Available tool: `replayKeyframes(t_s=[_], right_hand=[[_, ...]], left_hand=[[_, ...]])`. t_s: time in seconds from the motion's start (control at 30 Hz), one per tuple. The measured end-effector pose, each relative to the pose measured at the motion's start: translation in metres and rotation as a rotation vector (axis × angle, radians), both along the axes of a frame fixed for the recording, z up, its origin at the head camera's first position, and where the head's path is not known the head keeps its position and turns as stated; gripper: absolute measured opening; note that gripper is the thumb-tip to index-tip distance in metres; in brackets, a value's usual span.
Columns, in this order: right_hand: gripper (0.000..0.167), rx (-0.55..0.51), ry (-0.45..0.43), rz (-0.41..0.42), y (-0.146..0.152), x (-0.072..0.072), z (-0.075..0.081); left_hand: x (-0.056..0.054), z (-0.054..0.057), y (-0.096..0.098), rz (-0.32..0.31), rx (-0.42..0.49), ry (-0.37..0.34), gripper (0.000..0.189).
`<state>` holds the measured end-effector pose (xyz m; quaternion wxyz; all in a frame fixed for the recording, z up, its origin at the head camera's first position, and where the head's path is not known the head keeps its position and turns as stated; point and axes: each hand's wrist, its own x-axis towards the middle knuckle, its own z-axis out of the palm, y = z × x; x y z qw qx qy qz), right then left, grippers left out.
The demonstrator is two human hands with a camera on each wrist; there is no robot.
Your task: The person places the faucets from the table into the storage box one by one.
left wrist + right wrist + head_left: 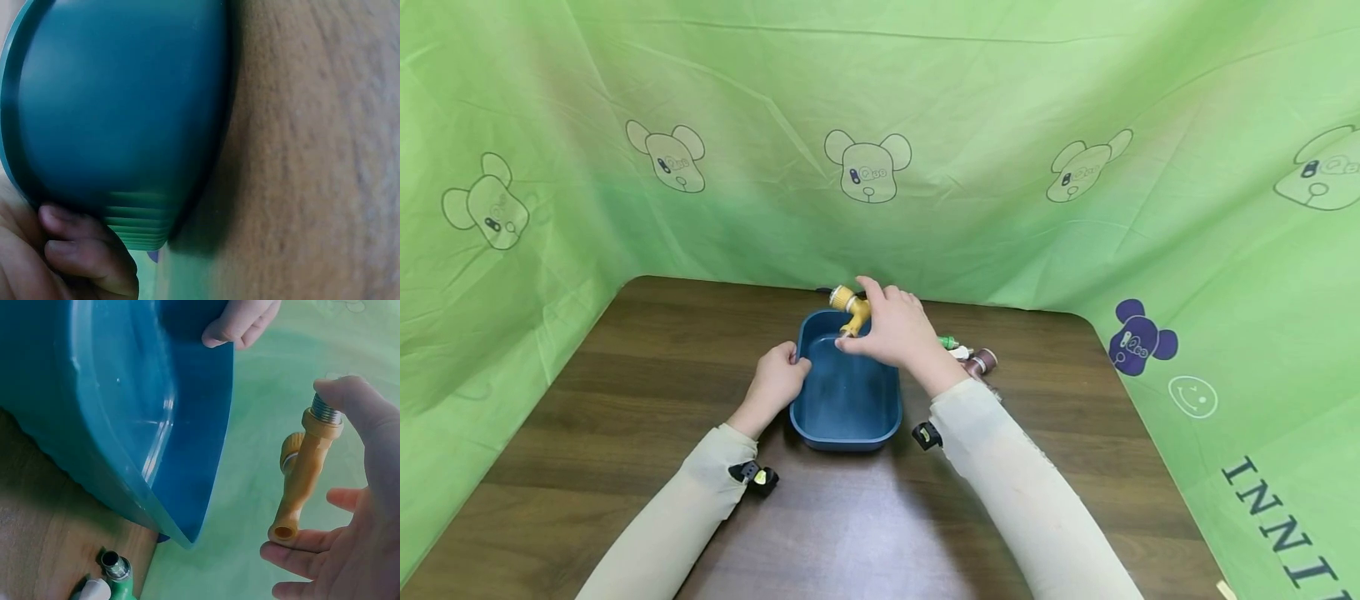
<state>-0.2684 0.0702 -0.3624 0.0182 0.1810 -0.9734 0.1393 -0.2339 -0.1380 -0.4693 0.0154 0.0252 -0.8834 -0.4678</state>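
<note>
My right hand [893,327] holds a yellow faucet [858,312] over the far end of a blue plastic basin [846,443]. In the right wrist view, the thumb presses the threaded metal end of the faucet [302,472], and the fingertips support its spout end. My left hand [779,375] grips the left rim of the basin, thumb over the edge. The left wrist view has curled fingers [90,253] against the outside of the basin wall [125,112], beside its ribbed part. Inside, the basin's visible floor is bare.
Right of the basin, partly behind my right wrist, lie a brown faucet [982,361], a white piece [959,353] and a green faucet [948,342]. A dark object shows behind the basin's far edge. Green printed cloth [872,242] hangs around the wooden table [685,358].
</note>
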Motion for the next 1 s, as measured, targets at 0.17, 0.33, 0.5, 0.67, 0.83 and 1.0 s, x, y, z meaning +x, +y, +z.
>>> replayKeyframes(t_s=[0.17, 0.33, 0.5, 0.67, 0.83, 1.0], right_hand=[[0.106, 0.004, -0.001, 0.006, -0.003, -0.001, -0.002], [0.106, 0.008, 0.001, 0.005, -0.005, -0.003, -0.005], [0.106, 0.012, 0.007, 0.007, -0.008, -0.004, -0.008], [0.106, 0.013, 0.007, 0.017, -0.010, -0.004, -0.011], [0.106, 0.018, -0.002, 0.018, -0.013, -0.005, -0.014], [0.106, 0.017, -0.011, 0.012, -0.013, -0.006, -0.017]], left_hand=[[0.000, 0.001, 0.000, -0.003, 0.005, -0.010, 0.027], [0.000, 0.001, -0.001, -0.001, 0.013, -0.020, 0.028], [0.000, 0.001, -0.001, -0.004, 0.015, -0.025, 0.028], [0.000, 0.001, -0.001, -0.007, 0.014, -0.028, 0.028], [-0.001, 0.000, -0.001, -0.007, 0.002, -0.014, 0.028], [-0.001, -0.001, -0.001, -0.008, -0.005, -0.012, 0.029]])
